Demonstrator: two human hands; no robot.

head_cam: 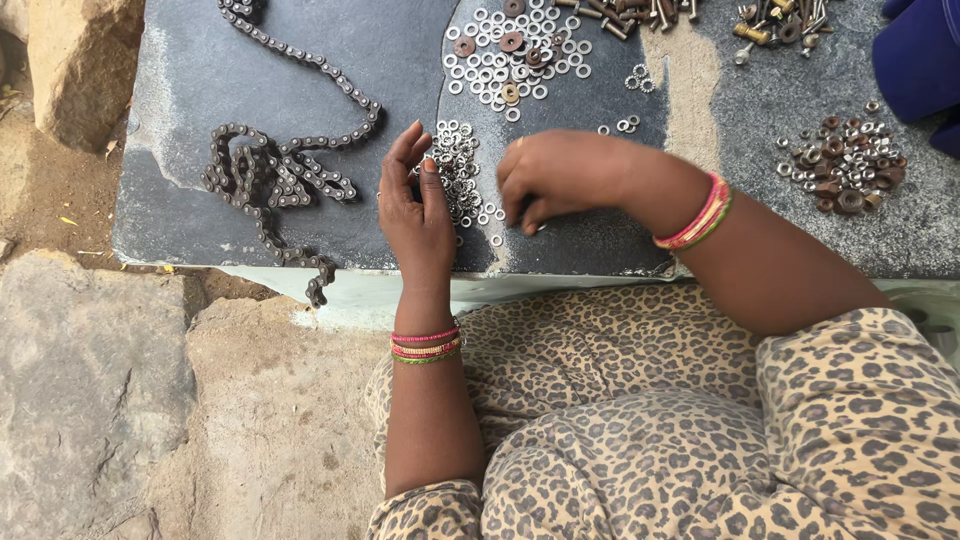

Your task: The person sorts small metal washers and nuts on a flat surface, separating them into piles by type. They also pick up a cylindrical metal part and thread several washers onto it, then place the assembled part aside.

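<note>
Head view: a person in leopard-print clothing sits at a dark stone slab [300, 60] spread with sorted metal hardware. The left hand [418, 205] is raised on edge, fingers loosely together and slightly curled, touching the near side of a pile of small silver washers [458, 165]; whether it grips one cannot be told. The right hand [560, 175] hovers just beside the same pile, fingers curled downward over the slab, their tips hidden, so its hold cannot be told either. A roller chain [275, 170] lies coiled to the left. Larger washers [520, 50] sit further back, rusty nuts [845, 165] to the right, bolts [640, 12] along the far edge.
</note>
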